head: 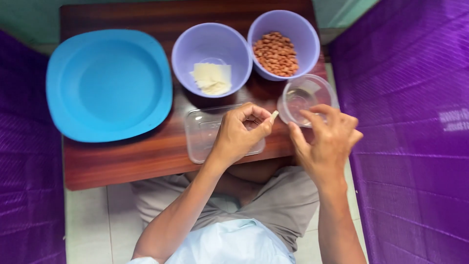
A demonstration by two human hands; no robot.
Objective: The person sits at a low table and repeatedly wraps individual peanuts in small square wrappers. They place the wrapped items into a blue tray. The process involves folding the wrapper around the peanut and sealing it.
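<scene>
**A pale peeled nut pinched over the low table**

A small pale nut (274,116), smooth and oval, sits pinched between the thumb and forefinger of the left hand (240,133), poking out at the fingertips toward the right hand (326,138). The other left fingers are curled in. The right hand is just beside it, loosely half-curled, its fingertips near the nut but apart from it and holding nothing that shows.

Under the left hand lies a clear rectangular plastic tray (201,137); what it holds cannot be made out. Behind the right hand stands a clear round plastic cup (304,95). Farther back are two lilac plastic bowls: the right bowl (303,36) is heaped with reddish-brown peanuts (276,53), the left bowl (195,49) holds pale flat pieces (212,78). A glossy blue plate (108,84) with rounded corners rests on the dark wooden table (127,159). Purple cloth (410,122) hangs at both sides.
</scene>
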